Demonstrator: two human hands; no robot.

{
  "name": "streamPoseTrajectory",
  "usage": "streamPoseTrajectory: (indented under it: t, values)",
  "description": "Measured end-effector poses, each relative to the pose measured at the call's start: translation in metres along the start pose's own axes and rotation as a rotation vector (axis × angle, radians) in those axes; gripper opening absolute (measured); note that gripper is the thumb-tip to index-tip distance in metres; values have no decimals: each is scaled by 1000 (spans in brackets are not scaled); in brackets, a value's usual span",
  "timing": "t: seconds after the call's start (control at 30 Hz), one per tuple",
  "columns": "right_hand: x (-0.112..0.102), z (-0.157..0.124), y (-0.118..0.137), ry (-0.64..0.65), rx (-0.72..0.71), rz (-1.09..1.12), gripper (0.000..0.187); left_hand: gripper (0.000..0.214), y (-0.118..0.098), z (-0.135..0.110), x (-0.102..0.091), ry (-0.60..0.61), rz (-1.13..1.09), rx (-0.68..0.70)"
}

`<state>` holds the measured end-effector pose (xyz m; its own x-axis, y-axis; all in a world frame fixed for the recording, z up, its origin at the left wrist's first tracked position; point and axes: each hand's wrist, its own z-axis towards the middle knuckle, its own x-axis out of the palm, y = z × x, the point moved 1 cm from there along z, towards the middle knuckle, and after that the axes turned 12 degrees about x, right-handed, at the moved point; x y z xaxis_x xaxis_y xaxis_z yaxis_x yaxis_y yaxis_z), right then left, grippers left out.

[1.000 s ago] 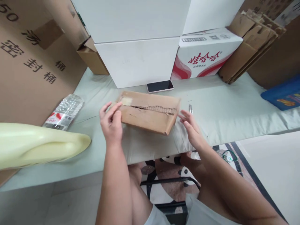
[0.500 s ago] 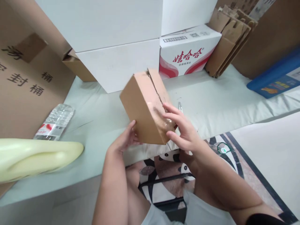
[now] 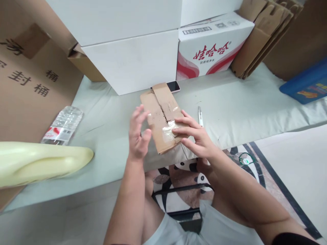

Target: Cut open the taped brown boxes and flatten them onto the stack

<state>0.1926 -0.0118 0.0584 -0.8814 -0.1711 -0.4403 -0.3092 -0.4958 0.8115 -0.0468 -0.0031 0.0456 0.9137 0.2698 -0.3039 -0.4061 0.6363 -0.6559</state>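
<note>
A small brown cardboard box (image 3: 159,112) with a taped, torn seam lies on the pale green table cover (image 3: 237,105), its long side pointing away from me. My right hand (image 3: 195,136) rests on the box's near right end, fingers spread over the clear tape. My left hand (image 3: 137,134) hovers beside the box's left edge with fingers apart, holding nothing. A phone (image 3: 174,86) peeks out behind the box's far end. A small metal tool (image 3: 200,116) lies just right of the box.
White boxes (image 3: 133,61) and a red-and-white printed carton (image 3: 212,51) stand behind. Folded cardboard (image 3: 260,37) leans at the back right, and a blue object (image 3: 306,85) lies at far right. A plastic water bottle (image 3: 62,124), a cream-coloured object (image 3: 43,163) and a large brown carton (image 3: 28,81) are at the left.
The box was lifted and tilted half a second ago; it now lies flat, turned lengthwise away from me. My left hand has let go of it; my right hand stays on it.
</note>
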Motion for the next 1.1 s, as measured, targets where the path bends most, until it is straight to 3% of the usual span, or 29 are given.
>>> streamPoseTrajectory:
  t: [0.1, 0.2, 0.27, 0.33, 0.43, 0.53, 0.6, 0.67, 0.8, 0.97, 1.1]
  values:
    - [-7, -2, -12, -173, 143, -38, 34, 39, -5, -1, 9, 169, 74, 155]
    - [-21, -6, -39, -419, 506, -357, 34, 36, -4, -1, 13, 153, 94, 172]
    - [-28, -8, -57, -361, 714, -576, 47, 35, -4, -2, 13, 137, 86, 164]
    - [-31, -10, -69, -210, 819, -690, 61, 35, -4, -2, 13, 123, 72, 147]
    - [-30, -10, -72, -137, 863, -604, 66, 35, -4, -1, 13, 111, 49, 129]
    - [-28, -5, -61, -250, 789, -114, 58, 36, -4, -1, 14, 102, 40, 124]
    - [-28, -1, -48, -304, 623, 245, 54, 37, -4, -1, 14, 100, 46, 130]
    - [-31, 2, -32, -306, 457, 428, 49, 38, -4, -2, 15, 93, 53, 151]
    - [-36, 0, -2, -358, 336, 359, 32, 41, -4, -2, 15, 86, 61, 159]
    - [-33, -7, 30, -511, 253, 102, 36, 48, -6, -2, 17, 93, 66, 131]
    - [-23, -10, 50, -555, 239, 61, 32, 46, -7, -3, 20, 78, 86, 187]
